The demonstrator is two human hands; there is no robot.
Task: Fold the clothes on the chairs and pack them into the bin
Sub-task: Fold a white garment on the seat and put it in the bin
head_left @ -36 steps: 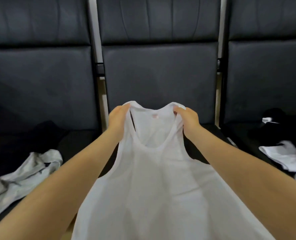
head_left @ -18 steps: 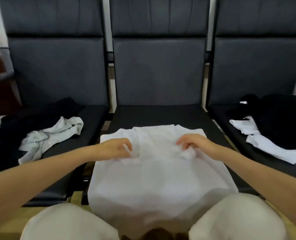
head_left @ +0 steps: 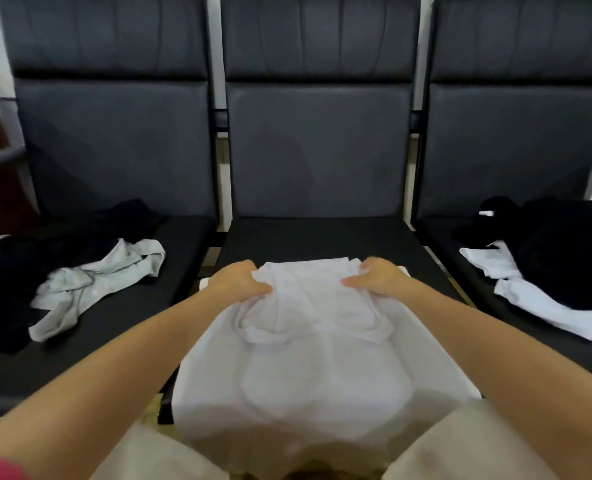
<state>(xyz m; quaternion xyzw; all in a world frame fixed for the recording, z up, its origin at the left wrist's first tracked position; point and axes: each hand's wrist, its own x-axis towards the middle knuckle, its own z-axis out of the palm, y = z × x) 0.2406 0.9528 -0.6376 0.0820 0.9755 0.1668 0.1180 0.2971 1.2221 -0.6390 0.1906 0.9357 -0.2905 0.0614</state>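
A white tank top point(head_left: 319, 362) lies spread on the seat of the middle chair point(head_left: 317, 237), its hem hanging over the front edge toward my knees. Its upper part is folded back toward me into a loose roll. My left hand point(head_left: 241, 282) grips the left end of that fold. My right hand point(head_left: 374, 277) grips the right end. No bin is in view.
The left chair point(head_left: 114, 140) holds a crumpled light grey garment point(head_left: 90, 282) and black clothes point(head_left: 7, 289). The right chair point(head_left: 516, 140) holds a black garment point(head_left: 564, 251) over a white one point(head_left: 530, 299). My knees in pale trousers fill the bottom edge.
The top, held up by its straps a second ago, now lies on the middle seat. Both hands have taken its upper part and pulled it back toward me.
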